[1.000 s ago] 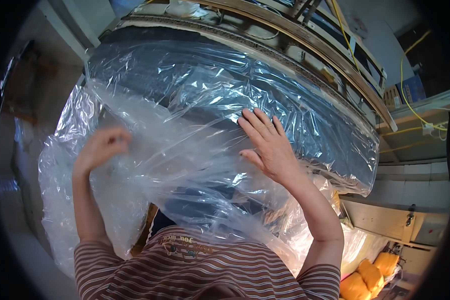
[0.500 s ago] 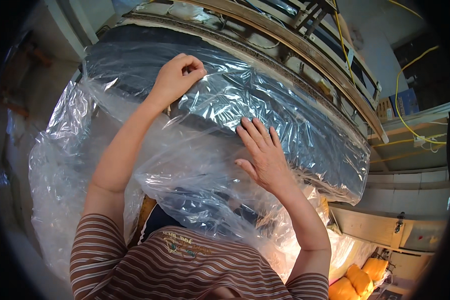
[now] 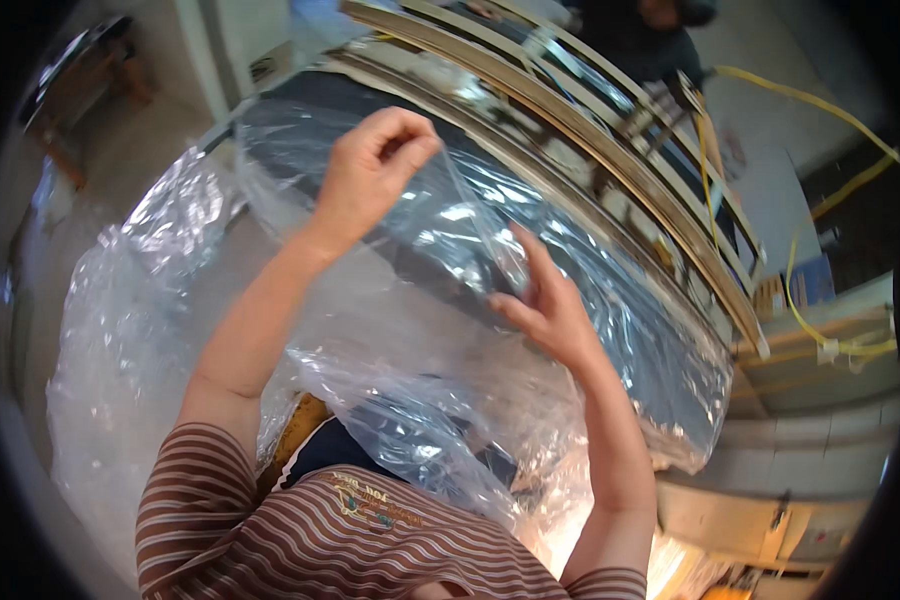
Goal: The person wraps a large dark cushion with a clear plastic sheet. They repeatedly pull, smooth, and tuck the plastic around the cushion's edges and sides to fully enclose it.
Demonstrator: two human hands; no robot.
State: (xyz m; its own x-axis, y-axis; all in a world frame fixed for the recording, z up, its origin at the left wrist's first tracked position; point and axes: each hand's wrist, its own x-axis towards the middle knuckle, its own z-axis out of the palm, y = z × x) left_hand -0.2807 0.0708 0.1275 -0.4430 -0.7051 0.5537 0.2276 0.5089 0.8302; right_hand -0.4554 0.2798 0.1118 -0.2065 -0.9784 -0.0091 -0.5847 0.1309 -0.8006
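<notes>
A large sheet of clear plastic film point(image 3: 270, 275) drapes over the dark work surface and spills across my lap. My left hand point(image 3: 370, 180) is closed in a pinch on the film, holding a taut fold up off the surface. From that pinch the fold runs down toward my right hand point(image 3: 550, 305). My right thumb and fingers are apart, with film at the fingertips; no firm grip shows. Beneath the film lies the dark surface point(image 3: 340, 97), with bright glints on the plastic above it.
Behind the surface runs a long frame of wooden rails point(image 3: 570, 130) with metal parts. Beyond it stands a person in dark clothing point(image 3: 630, 45). Yellow cable point(image 3: 795, 300) hangs at the right, near a blue box point(image 3: 818, 280). More bunched film point(image 3: 120, 330) hangs at the left.
My left hand has lifted the film into a raised fold. My right hand has come off its flat rest and turned, thumb apart from fingers. The view has shifted, and a person now shows behind.
</notes>
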